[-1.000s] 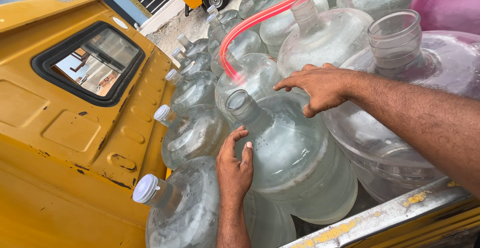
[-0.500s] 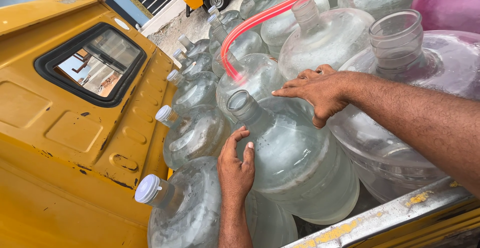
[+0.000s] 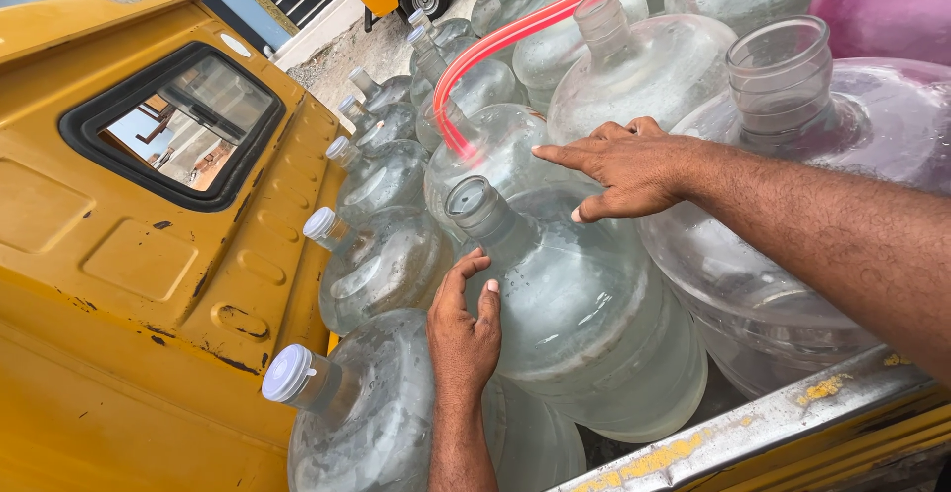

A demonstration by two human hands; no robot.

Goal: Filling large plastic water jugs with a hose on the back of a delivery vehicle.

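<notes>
A large clear water jug (image 3: 584, 324) with no cap lies tilted on top of other jugs in a truck bed. My left hand (image 3: 464, 328) presses flat against its lower left side, fingers apart. My right hand (image 3: 619, 167) hovers over the jug's shoulder with the fingers stretched toward a red hose (image 3: 495, 51), holding nothing. The hose arcs down from the upper right and ends behind the jug's neck. An open-mouthed jug (image 3: 783, 86) stands just right of my right forearm.
Several capped clear jugs (image 3: 381, 259) are packed along the yellow cab wall (image 3: 119, 284) with its rear window (image 3: 178, 120). A white-capped jug (image 3: 337, 413) lies nearest. The metal bed rail (image 3: 753, 428) runs along the lower right. A purple container (image 3: 887, 1) sits at top right.
My right hand has slid left across the jugs toward the red hose, fingers extending. My left hand stays on the uncapped jug's side.
</notes>
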